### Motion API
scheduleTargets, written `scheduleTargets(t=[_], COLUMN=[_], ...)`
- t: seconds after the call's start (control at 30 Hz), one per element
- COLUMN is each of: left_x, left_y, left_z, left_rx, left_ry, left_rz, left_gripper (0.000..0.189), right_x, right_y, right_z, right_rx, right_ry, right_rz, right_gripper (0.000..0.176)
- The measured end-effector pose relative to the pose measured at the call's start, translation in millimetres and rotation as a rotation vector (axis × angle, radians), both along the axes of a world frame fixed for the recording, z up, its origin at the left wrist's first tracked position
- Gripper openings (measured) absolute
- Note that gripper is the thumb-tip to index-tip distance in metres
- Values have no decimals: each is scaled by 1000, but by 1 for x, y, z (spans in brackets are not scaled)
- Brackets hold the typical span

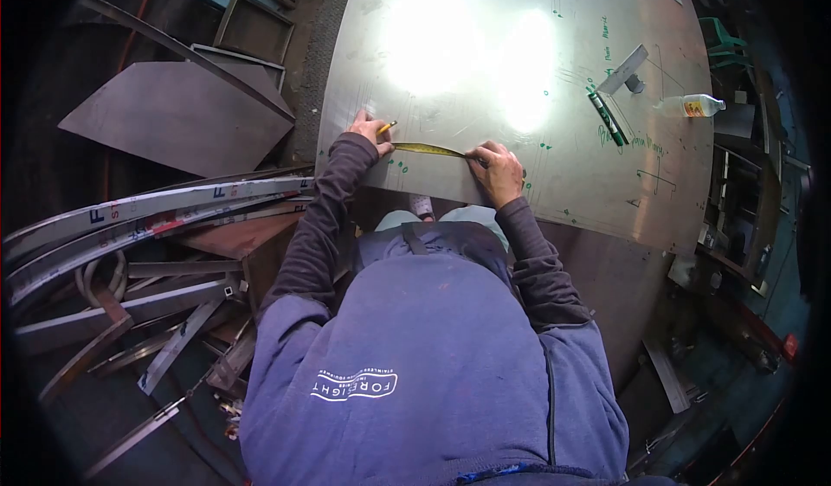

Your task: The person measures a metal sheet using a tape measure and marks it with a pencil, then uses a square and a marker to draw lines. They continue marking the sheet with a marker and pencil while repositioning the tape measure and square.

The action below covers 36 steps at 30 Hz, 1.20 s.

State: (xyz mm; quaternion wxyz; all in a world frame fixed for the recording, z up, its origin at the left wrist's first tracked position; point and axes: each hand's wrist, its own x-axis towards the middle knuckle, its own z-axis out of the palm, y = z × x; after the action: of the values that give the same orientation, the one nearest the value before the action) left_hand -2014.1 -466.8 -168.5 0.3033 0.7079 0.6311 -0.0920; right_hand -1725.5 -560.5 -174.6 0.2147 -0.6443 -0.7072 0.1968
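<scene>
A yellow tape measure (428,148) is stretched across the near part of a shiny metal sheet (450,122). Its left end is at my left hand (372,133), whose closed fingers also hold a yellow pencil (387,127) pointing up and to the right. At the tape's other end, my right hand (497,171) is closed around the tape near the sheet's front edge. Green handwriting and thin lines mark the sheet.
On the sheet's right side lie a green marker (608,118), a metal square (623,69) and a clear bottle (692,106). Wrapped metal strips (173,205) and frames crowd the left. A dark angular plate (177,118) lies beyond them.
</scene>
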Motion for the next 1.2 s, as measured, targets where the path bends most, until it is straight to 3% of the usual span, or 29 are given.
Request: scheduleTargets(t=[0.53,0.63,0.7,0.73,0.8,0.83,0.87,0.93,0.97,1.0,1.07,1.1,1.2], left_x=[-2,-8,-11,-11,-11,-15,-16,-17,-10,-2,13,18,25], left_y=[-14,-17,-15,-16,-21,-21,-24,-36,-42,-49,-59,-62,-72], left_z=[-6,-15,-13,-7,7,11,17,31,28,26,23,16,2], left_rx=[66,293,538,536,453,512,511,61,31,30,520,555,515], left_ry=[-41,-136,-341,-340,-793,-864,-862,-900,-1034,-1033,-876,-899,-793], left_rz=[19,43,155,152,456,331,331,524,638,641,285,319,366], left_gripper=[31,27,28,28,40,56,56,64,47,47,25,16,19], right_x=[1,0,1,1,0,0,0,0,0,0,0,0,0], right_y=[1,1,0,0,0,-1,-1,-1,-1,-1,-1,-1,0], right_z=[-2,-2,-2,-2,-2,-3,-4,-4,-4,-4,-2,-2,-1], right_rx=[-21,-25,-25,-24,-25,-14,-4,-4,-3,-5,4,1,-3], right_ry=[-20,-12,-7,-8,-5,-14,-23,-21,-20,-20,-26,-25,-12], right_rz=[14,8,4,8,10,7,3,3,2,4,7,6,6], right_gripper=[8,8,8,8,8,8,7,7,7,7,7,7,7])
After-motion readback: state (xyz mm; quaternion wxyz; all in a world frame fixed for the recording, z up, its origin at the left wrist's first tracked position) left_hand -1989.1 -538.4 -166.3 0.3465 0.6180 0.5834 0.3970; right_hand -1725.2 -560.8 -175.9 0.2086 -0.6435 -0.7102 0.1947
